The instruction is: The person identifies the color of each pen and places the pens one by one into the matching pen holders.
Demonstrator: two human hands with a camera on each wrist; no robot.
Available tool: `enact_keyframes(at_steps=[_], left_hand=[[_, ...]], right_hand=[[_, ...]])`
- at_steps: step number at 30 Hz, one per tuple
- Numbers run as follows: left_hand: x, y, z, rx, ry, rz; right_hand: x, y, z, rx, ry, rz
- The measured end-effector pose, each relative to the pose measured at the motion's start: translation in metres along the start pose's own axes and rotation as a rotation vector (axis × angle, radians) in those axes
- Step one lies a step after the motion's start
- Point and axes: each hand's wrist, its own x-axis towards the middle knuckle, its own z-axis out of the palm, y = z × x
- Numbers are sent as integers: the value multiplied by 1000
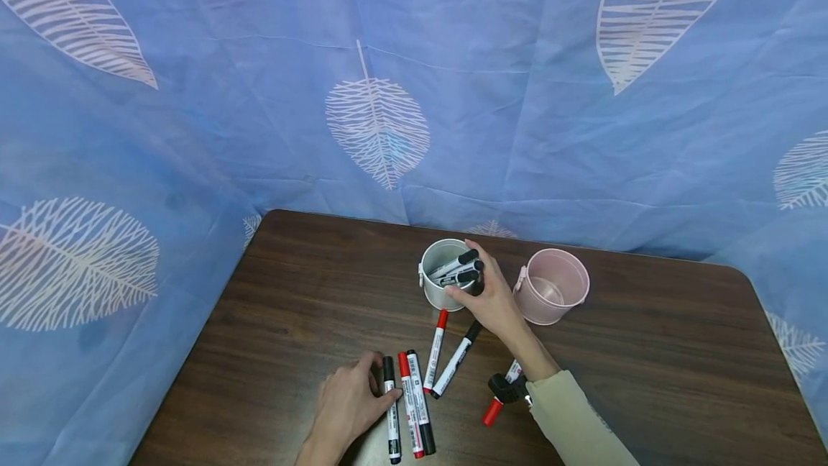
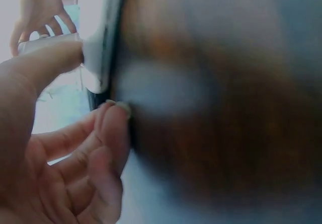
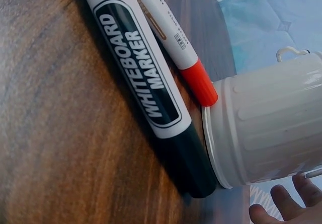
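Note:
My left hand (image 1: 346,401) pinches a black-capped marker (image 1: 392,419) lying on the table; in the left wrist view, thumb and fingertips meet its blurred white barrel (image 2: 95,32). My right hand (image 1: 494,300) is spread at the right rim of a white bucket (image 1: 443,299), thumb and forefinger apart around the black caps. Several black-capped markers (image 1: 456,268) lean inside that bucket. In the right wrist view, the fingers (image 3: 284,201) show beside the bucket wall. Beside the left hand lie a red marker (image 1: 410,408) and another black marker (image 1: 422,408).
A pink bucket (image 1: 543,311) stands right of the white one. Before the white bucket lie a red-capped marker (image 1: 435,354) and a black whiteboard marker (image 1: 456,362). Another red marker (image 1: 493,412) is partly hidden under the right wrist. Blue leaf-patterned cloth (image 1: 453,128) hangs behind the wooden table (image 1: 679,351).

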Motion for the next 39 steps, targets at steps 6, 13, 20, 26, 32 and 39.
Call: enact_keyframes(at_steps=[6, 13, 20, 26, 32, 39], left_hand=[[4, 0, 0, -23, 64, 2], [8, -9, -1, -158, 169, -5], [10, -11, -3, -234, 191, -25], [10, -11, -4, -275, 223, -27], [14, -9, -8, -318, 255, -21], [25, -10, -19, -688, 163, -95]], right_hand=[[0, -1, 0, -17, 19, -2], [0, 1, 2, -19, 21, -6], [0, 2, 2, -32, 33, -12], [-1, 1, 2, -34, 28, -4], [-2, 0, 1, -41, 23, -5], [-1, 0, 1, -21, 17, -11]])
